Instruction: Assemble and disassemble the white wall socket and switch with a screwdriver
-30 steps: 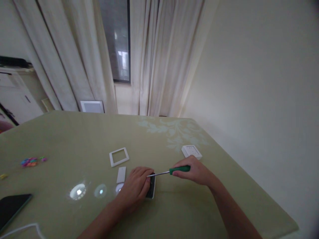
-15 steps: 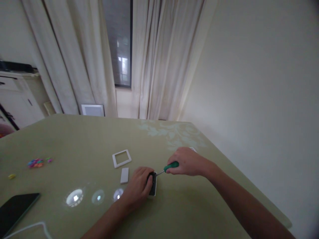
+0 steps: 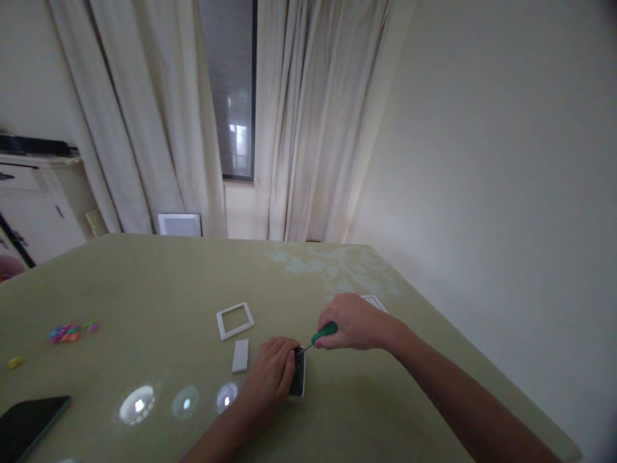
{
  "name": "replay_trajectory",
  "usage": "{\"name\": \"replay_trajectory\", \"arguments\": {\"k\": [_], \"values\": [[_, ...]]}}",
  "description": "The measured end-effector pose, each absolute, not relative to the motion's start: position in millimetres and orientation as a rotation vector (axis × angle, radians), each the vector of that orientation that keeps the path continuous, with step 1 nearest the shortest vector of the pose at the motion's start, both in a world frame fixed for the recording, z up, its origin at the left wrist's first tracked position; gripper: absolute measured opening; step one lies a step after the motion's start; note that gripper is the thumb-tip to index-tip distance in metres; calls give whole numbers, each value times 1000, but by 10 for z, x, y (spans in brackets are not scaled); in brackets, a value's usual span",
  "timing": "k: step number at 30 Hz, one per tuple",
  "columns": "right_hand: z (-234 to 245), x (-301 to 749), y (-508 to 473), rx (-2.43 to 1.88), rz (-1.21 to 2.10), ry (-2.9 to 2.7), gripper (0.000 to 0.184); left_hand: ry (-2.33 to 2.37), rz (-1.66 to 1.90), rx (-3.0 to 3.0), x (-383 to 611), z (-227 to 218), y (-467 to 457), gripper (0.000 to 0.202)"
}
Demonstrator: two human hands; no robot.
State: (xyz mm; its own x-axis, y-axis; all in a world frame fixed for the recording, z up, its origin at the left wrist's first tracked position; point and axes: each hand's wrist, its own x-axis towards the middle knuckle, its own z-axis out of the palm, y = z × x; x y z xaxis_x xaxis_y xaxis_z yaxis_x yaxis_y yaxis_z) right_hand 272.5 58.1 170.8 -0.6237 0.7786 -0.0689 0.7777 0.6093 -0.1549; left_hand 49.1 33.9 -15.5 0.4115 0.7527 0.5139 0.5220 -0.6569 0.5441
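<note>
My left hand (image 3: 270, 375) presses down on a small dark switch module with a white edge (image 3: 298, 382) lying on the green table (image 3: 144, 289), its fingers curled over the module's left side. My right hand (image 3: 354, 321) is closed round a green-handled screwdriver (image 3: 322, 334). The screwdriver's metal tip points down and left, touching the module's top edge by my left fingertips. A white square frame (image 3: 234, 319) and a small white rocker piece (image 3: 240, 355) lie just left of my left hand.
A second white switch plate (image 3: 375, 301) lies partly hidden behind my right hand. A dark phone (image 3: 29, 421) sits at the near left, small coloured bits (image 3: 67, 332) further left. The table's right edge runs close to the wall. Curtains and a window stand behind.
My right hand has slid down the screwdriver and come closer to the module, so the shaft now looks short. The left hand keeps its hold; the view shifted slightly.
</note>
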Motion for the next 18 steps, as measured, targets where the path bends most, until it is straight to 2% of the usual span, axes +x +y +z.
{"name": "replay_trajectory", "arguments": {"k": [3,10,18], "values": [[1453,2885,597,-1352,438,-2671,26,1116,1123,2400,467,-177,369,37],[695,3110,408,-1403,724,-2268,43,1116,1169,2479,431,-182,412,36],[323,3210,307,-1466,865,-1935,44,1195,1175,2577,367,-141,405,26]]}}
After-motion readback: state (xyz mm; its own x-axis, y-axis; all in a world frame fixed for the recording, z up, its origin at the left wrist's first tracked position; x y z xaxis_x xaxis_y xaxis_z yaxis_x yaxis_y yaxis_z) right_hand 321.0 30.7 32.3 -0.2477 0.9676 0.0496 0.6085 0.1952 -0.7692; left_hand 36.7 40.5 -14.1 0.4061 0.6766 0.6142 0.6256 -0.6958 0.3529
